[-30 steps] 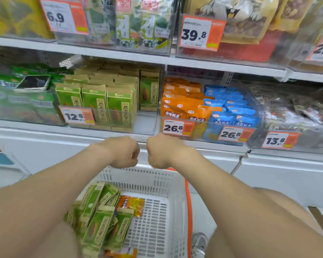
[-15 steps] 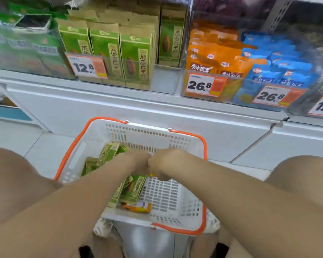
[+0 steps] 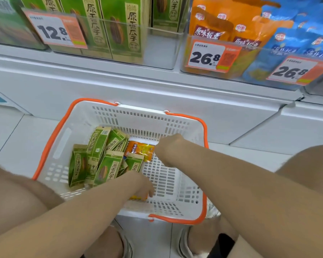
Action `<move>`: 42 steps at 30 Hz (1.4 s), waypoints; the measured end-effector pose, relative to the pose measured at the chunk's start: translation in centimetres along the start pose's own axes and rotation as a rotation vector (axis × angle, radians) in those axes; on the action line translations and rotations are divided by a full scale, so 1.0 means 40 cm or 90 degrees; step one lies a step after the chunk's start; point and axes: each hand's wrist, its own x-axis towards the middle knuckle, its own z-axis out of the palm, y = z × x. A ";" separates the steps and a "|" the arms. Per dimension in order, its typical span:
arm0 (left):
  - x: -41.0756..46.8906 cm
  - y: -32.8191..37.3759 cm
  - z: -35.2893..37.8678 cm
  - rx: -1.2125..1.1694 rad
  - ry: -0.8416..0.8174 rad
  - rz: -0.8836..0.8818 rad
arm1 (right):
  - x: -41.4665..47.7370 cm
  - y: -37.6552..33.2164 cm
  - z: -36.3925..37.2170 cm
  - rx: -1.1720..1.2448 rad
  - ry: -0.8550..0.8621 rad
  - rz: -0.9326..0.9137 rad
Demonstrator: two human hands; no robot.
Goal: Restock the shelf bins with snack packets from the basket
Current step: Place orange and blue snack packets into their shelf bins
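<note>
White basket (image 3: 186, 185) with orange rim standing on the tiled floor (image 3: 17, 144), far edge close against the white base of the shelf (image 3: 157, 84). Left half of the basket packed with green snack packets (image 3: 99, 155), leaning on one another toward the left wall; right half bare slotted bottom, open room from the middle across to the right wall and down to the near right corner. One orange-yellow packet (image 3: 140, 149) lying flat near the far edge, just right of the green pile. Second small orange packet (image 3: 138, 197) at the near edge, mostly hidden.

Left hand (image 3: 142, 185) reaching down at the near edge of the basket, fingers curled onto the small orange packet; grip narrow, touching it, whether closed round it impossible to tell. Right hand (image 3: 168, 146) down by the far edge, fingertips at the right end of the orange-yellow packet; hand turned away, grip width not visible, contact likely but hold unclear.

Above, clear shelf bins: green packets standing upright in rows behind the 12.8 price tag (image 3: 54, 30), with a bare gap at the right front corner of that bin; orange packets (image 3: 224, 25) behind a 26.8 tag (image 3: 211, 56), blue packets (image 3: 295, 38) behind another 26.8 tag (image 3: 295, 71) at the right. Knees at both sides of the basket, shoes at its near edge.
</note>
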 end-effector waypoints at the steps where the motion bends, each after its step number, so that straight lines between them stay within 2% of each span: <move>1: 0.008 0.006 0.004 0.033 -0.019 0.003 | 0.004 -0.002 0.001 -0.003 0.004 -0.006; 3: 0.008 0.011 0.002 0.064 -0.013 -0.009 | 0.006 -0.003 -0.003 -0.006 0.007 -0.028; 9: -0.019 -0.013 -0.008 0.131 0.120 -0.034 | -0.021 0.011 -0.022 -0.007 0.046 -0.052; 16: -0.081 -0.062 -0.030 -0.212 0.254 -0.030 | -0.094 0.046 -0.058 0.029 0.097 -0.056; 19: -0.112 -0.072 -0.035 -0.252 0.239 -0.056 | -0.129 0.063 -0.071 0.064 0.111 -0.050; 23: -0.112 -0.041 -0.003 -0.176 0.212 -0.081 | -0.173 0.075 -0.082 0.089 0.126 -0.046; 29: -0.031 0.001 0.032 -0.114 0.254 -0.091 | -0.187 0.077 -0.054 0.083 0.133 -0.051; 39: 0.045 0.006 -0.064 -0.071 0.301 -0.071 | -0.124 0.112 0.014 0.051 0.122 -0.048; 42: 0.062 0.000 -0.084 -0.075 0.265 -0.065 | -0.095 0.125 0.024 0.060 0.138 -0.048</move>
